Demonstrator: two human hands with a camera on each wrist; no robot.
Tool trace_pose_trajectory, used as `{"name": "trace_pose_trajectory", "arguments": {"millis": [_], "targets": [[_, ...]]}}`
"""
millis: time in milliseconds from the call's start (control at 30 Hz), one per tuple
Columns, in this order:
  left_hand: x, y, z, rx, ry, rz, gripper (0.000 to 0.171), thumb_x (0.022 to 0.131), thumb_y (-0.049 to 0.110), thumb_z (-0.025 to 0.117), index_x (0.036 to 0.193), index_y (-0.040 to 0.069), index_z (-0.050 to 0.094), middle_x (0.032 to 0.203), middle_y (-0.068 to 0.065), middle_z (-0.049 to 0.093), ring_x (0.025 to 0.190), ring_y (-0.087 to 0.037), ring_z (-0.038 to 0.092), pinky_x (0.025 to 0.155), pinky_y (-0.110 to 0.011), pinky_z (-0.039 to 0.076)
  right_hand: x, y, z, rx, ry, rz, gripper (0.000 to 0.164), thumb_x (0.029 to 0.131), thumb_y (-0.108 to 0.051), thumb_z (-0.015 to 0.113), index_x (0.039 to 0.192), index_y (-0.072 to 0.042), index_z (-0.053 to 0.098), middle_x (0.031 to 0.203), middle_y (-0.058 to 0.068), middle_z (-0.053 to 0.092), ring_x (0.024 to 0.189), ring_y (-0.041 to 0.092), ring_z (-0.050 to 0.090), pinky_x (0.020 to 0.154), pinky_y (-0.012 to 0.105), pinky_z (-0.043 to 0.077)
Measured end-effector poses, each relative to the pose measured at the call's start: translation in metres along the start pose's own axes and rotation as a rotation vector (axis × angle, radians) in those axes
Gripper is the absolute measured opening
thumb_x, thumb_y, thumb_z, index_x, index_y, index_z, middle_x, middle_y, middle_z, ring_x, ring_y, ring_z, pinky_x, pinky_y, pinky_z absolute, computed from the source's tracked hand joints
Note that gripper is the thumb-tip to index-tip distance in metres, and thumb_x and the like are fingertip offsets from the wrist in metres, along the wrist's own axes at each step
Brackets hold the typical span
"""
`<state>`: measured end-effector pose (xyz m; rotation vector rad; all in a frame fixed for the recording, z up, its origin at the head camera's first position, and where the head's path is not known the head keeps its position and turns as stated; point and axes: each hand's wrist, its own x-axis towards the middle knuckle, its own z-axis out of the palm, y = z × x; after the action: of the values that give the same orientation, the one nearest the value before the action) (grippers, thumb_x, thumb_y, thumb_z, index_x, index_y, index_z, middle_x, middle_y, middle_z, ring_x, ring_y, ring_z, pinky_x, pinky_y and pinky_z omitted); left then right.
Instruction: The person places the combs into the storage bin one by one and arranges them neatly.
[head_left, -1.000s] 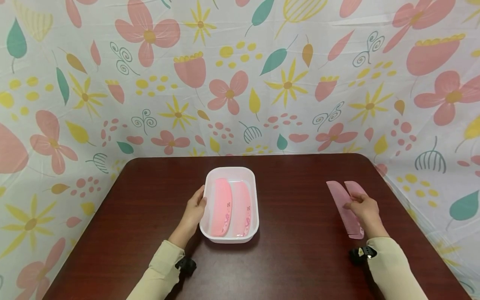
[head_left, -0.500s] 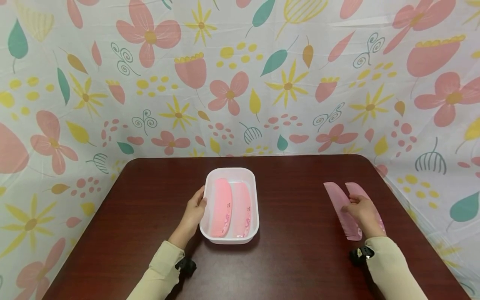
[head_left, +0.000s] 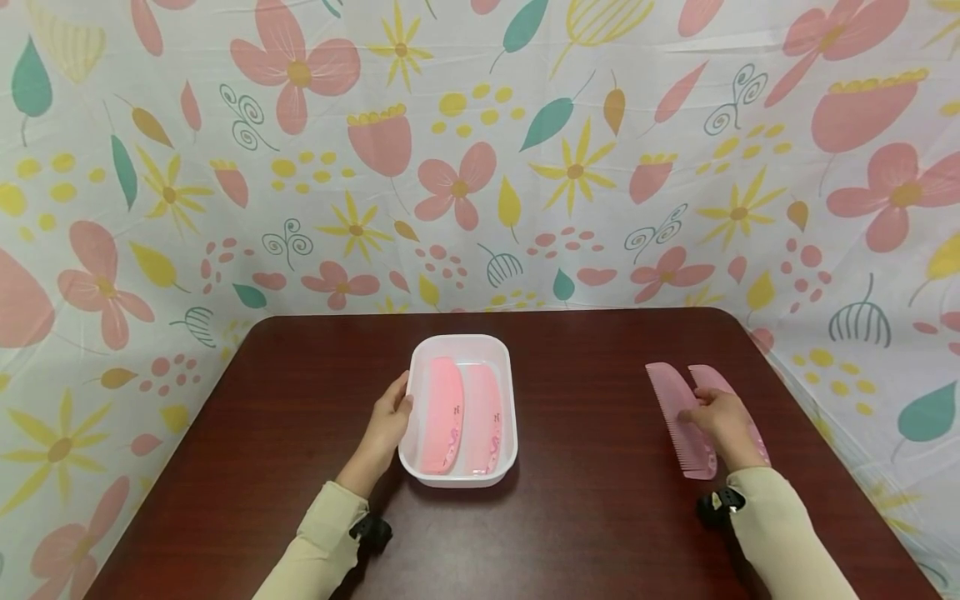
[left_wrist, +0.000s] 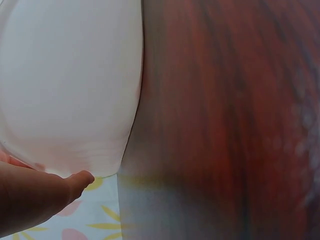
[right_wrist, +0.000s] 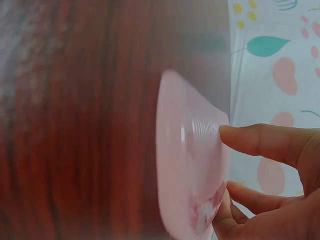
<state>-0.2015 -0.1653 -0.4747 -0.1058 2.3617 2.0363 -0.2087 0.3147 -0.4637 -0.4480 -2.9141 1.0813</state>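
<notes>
My left hand (head_left: pixel 388 421) grips the left side of a white plastic box (head_left: pixel 459 481). The left wrist view shows the thumb (left_wrist: pixel 80 182) along the box's wall, with other fingers partly hidden behind it. Two pink combs, one brighter (head_left: pixel 444 417) and one paler (head_left: pixel 486 417), lie side by side in the box, with a small print on their lower ends. At the right, my right hand (head_left: pixel 726 425) pinches a pale pink comb (head_left: pixel 667 392) between thumb and fingers. Another pale pink comb (head_left: pixel 708 377) lies beside it, partly hidden under the hand.
The dark red-brown wooden table (head_left: pixel 585 517) has a glossy surface. A white cloth (head_left: pixel 465 275) printed with flowers and leaves hangs behind it and at both sides. Dark wrist cameras (head_left: pixel 371 532) are strapped to both wrists.
My right hand has shifted slightly left with the left pale comb, widening the gap between the two combs. More of the right comb's lower end shows. My left hand and the box stay still.
</notes>
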Motion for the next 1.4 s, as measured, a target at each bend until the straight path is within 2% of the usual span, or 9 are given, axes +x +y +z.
{"name": "trace_pose_trajectory", "arguments": {"millis": [100,300,400,533,667,833,933,1067,1400], "targets": [[0.0,0.001,0.0,0.002,0.0,0.004,0.05,0.101,0.002,0.039,0.149,0.0,0.029,0.15,-0.024,0.033,0.136,-0.036,0.034,0.113,-0.05,0.025,0.001,0.001,0.0,0.011,-0.011,0.017,0.057,0.077,-0.012,0.073,0.121,0.017,0.052,0.102,0.032,0.058,0.091,0.039,0.052,0.076,0.046,0.048],[-0.001,0.001,0.0,0.007,-0.003,0.005,0.05,0.101,0.002,0.039,0.15,0.0,0.028,0.151,-0.024,0.032,0.136,-0.037,0.034,0.113,-0.05,0.025,0.002,0.001,0.0,0.036,-0.043,0.023,0.059,0.077,-0.014,0.075,0.123,0.014,0.053,0.09,0.021,0.06,0.084,0.032,0.053,0.061,0.029,0.045],[-0.001,0.001,0.0,0.007,-0.003,0.007,0.05,0.101,0.002,0.039,0.149,-0.001,0.028,0.151,-0.024,0.032,0.136,-0.037,0.034,0.113,-0.05,0.025,0.002,0.001,-0.001,0.056,-0.066,0.043,0.062,0.077,-0.015,0.075,0.126,0.014,0.05,0.095,0.024,0.06,0.086,0.033,0.053,0.063,0.03,0.047],[-0.001,0.002,0.0,0.007,0.001,0.008,0.05,0.1,0.002,0.039,0.149,-0.001,0.028,0.15,-0.024,0.032,0.136,-0.036,0.034,0.113,-0.05,0.025,0.002,0.002,-0.002,0.084,-0.092,0.047,0.064,0.078,-0.016,0.075,0.128,0.014,0.048,0.108,0.032,0.057,0.092,0.036,0.053,0.073,0.037,0.05],[-0.001,0.003,0.0,0.009,0.002,0.007,0.05,0.1,0.002,0.039,0.149,-0.002,0.028,0.15,-0.025,0.032,0.136,-0.036,0.033,0.113,-0.049,0.026,0.002,0.003,0.0,0.103,-0.086,0.019,0.063,0.078,-0.014,0.074,0.127,0.016,0.049,0.11,0.034,0.057,0.089,0.033,0.055,0.071,0.033,0.051],[-0.001,0.004,0.0,0.015,0.003,0.002,0.05,0.1,0.002,0.039,0.149,-0.001,0.028,0.15,-0.024,0.032,0.136,-0.036,0.034,0.113,-0.049,0.026,0.001,0.003,0.003,0.184,-0.096,-0.019,0.054,0.085,-0.009,0.066,0.128,0.018,0.047,0.114,0.037,0.055,0.083,0.022,0.057,0.062,0.019,0.049],[-0.002,0.005,0.0,0.012,0.001,0.0,0.05,0.1,0.002,0.039,0.149,-0.001,0.028,0.15,-0.024,0.032,0.136,-0.036,0.034,0.113,-0.049,0.026,0.001,0.002,0.004,0.223,-0.106,-0.037,0.05,0.088,-0.007,0.06,0.129,0.018,0.046,0.118,0.037,0.055,0.08,0.011,0.056,0.062,0.016,0.048],[-0.002,0.005,0.0,0.008,-0.005,-0.001,0.05,0.101,0.002,0.038,0.15,-0.001,0.027,0.151,-0.024,0.031,0.136,-0.036,0.034,0.113,-0.05,0.026,0.0,0.0,0.007,0.28,-0.096,-0.058,0.048,0.089,-0.004,0.058,0.129,0.019,0.046,0.111,0.035,0.061,0.073,-0.002,0.055,0.062,0.013,0.048],[-0.002,0.004,0.0,0.012,0.003,-0.012,0.05,0.101,0.003,0.039,0.15,0.0,0.028,0.15,-0.024,0.033,0.135,-0.036,0.036,0.112,-0.05,0.027,-0.006,-0.011,0.015,0.353,-0.065,-0.118,0.044,0.09,0.001,0.057,0.128,0.02,0.046,0.109,0.036,0.062,0.072,-0.005,0.056,0.064,0.013,0.05]]}}
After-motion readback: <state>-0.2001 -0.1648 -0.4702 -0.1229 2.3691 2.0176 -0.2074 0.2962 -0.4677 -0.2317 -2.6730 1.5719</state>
